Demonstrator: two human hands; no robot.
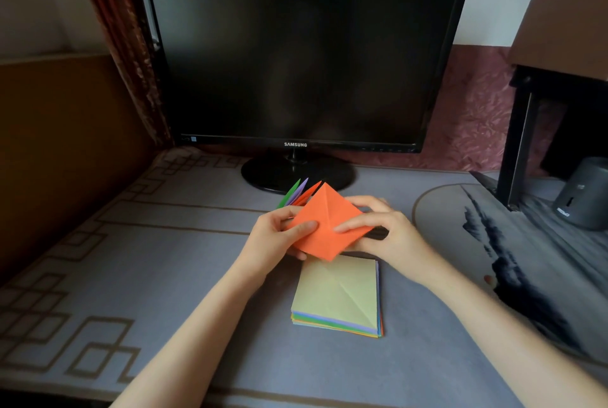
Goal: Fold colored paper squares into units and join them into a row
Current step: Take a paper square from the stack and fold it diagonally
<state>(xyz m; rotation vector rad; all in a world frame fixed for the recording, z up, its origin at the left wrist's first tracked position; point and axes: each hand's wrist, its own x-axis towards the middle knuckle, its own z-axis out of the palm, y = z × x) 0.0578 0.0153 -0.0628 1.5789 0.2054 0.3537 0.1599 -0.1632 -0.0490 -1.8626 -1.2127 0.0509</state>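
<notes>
**Fingers of both hands pinch an orange paper above the stack**

The left hand grips the orange paper at its left corner, thumb on top and the other fingers under it. The right hand pinches the right side, with one finger laid along the upper face near the middle crease. The paper is held in the air, tilted, one corner pointing up toward the monitor, and is already creased down its middle.

The sheet looks very light and thin. It is probably stiff enough to keep a crease but easy to crumple or tear, so it is best held at corners and edges with light pressure and pressed only along the fold lines.

Just below lies a stack of paper squares in mixed colours on the table. Its pale yellow-green top sheet shows a diagonal crease. Behind the left hand, green, purple and orange folded units poke up together. How they are joined cannot be seen.

At the far right, a cardboard box sits on a black stand, and its contents are hidden. A dark cylinder stands below it, and whether that holds anything cannot be told.
</notes>
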